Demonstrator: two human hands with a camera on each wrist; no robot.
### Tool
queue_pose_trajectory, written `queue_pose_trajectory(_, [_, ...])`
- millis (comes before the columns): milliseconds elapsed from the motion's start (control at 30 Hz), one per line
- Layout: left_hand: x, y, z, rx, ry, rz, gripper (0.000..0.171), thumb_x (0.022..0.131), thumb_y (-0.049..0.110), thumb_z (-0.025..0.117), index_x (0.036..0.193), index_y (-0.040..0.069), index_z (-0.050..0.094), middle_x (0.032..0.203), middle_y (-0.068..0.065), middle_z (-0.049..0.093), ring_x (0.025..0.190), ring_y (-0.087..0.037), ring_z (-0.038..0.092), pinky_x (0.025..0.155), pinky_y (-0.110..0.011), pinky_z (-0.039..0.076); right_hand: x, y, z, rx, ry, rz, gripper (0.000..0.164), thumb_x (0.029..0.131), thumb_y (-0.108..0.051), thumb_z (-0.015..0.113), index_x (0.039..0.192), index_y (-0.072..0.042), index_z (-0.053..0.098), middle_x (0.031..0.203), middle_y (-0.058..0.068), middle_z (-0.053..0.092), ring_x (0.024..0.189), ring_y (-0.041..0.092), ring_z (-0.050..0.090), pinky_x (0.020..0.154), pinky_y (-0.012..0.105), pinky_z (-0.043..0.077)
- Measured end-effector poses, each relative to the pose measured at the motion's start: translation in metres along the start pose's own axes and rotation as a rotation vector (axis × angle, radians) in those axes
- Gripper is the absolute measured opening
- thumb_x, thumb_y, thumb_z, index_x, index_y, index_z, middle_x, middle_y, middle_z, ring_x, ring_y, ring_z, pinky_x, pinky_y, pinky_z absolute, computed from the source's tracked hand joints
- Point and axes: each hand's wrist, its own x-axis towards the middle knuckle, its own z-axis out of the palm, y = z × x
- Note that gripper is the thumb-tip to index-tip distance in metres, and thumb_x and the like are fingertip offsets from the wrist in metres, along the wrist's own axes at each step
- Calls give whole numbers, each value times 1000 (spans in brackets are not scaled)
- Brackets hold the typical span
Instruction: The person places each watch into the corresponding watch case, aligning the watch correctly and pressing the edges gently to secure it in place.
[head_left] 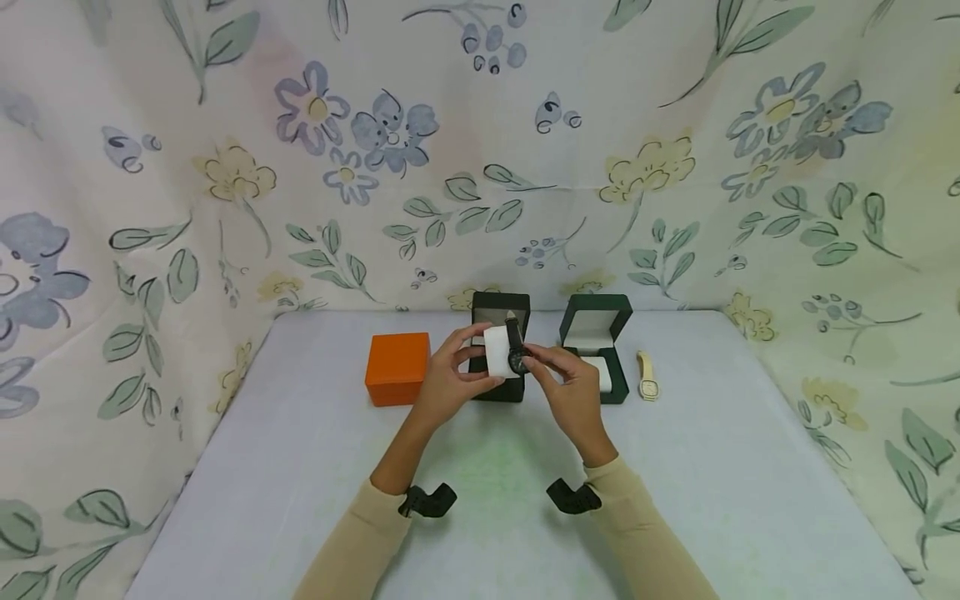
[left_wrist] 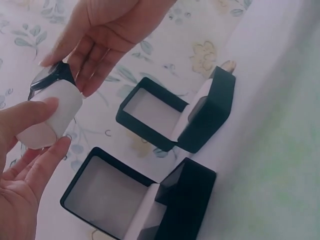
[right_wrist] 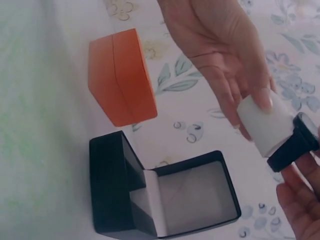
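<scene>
My left hand (head_left: pixel 446 379) holds a white watch cushion (head_left: pixel 497 353) between thumb and fingers, above the open black watch box (head_left: pixel 501 302). At the cushion's right end, my right hand (head_left: pixel 572 392) pinches a black wristwatch (head_left: pixel 517 359) by its dial and strap. The dark strap (left_wrist: pixel 52 76) lies against that end in the left wrist view; whether it goes all the way round cannot be seen. From the right wrist, the watch (right_wrist: pixel 300 140) touches the cushion (right_wrist: pixel 265 122), and the black box's inside (right_wrist: pixel 195 200) shows no cushion.
Left of the black box stands a closed orange box (head_left: pixel 397 369). To its right is an open green watch box (head_left: pixel 617 375) with a white cushion (head_left: pixel 602 373) inside. A gold watch (head_left: pixel 648 377) lies on the table beyond it. Floral cloth (head_left: pixel 465 133) hangs behind the table.
</scene>
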Motion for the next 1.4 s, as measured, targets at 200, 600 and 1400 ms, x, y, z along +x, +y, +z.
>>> queue_pose_trajectory(200, [3, 7, -4, -77, 10, -25, 78, 78, -10, 83, 147, 9, 51, 149, -9, 48, 117, -36, 62, 83, -41, 62, 0, 1, -4, -6, -121, -14, 36, 98, 5, 62, 133, 7, 62, 121, 19, 68, 112, 16, 63, 101, 25, 52])
queue_pose_trajectory(600, [0, 10, -4, -93, 18, 5, 74, 77, -7, 85, 143, 8, 54, 145, -10, 51, 112, -31, 65, 82, -48, 61, -3, 1, -1, -81, -108, -62, 43, 95, 6, 65, 137, 1, 62, 110, 13, 67, 110, 27, 66, 101, 36, 54])
queue_pose_trajectory(1400, [-1, 13, -2, -63, 81, 33, 74, 74, -6, 88, 139, 12, 58, 142, -5, 54, 107, -31, 65, 76, -40, 63, -7, 21, 13, 70, 55, 11, 38, 92, 7, 68, 129, 3, 67, 89, 22, 64, 85, 8, 61, 85, 15, 54])
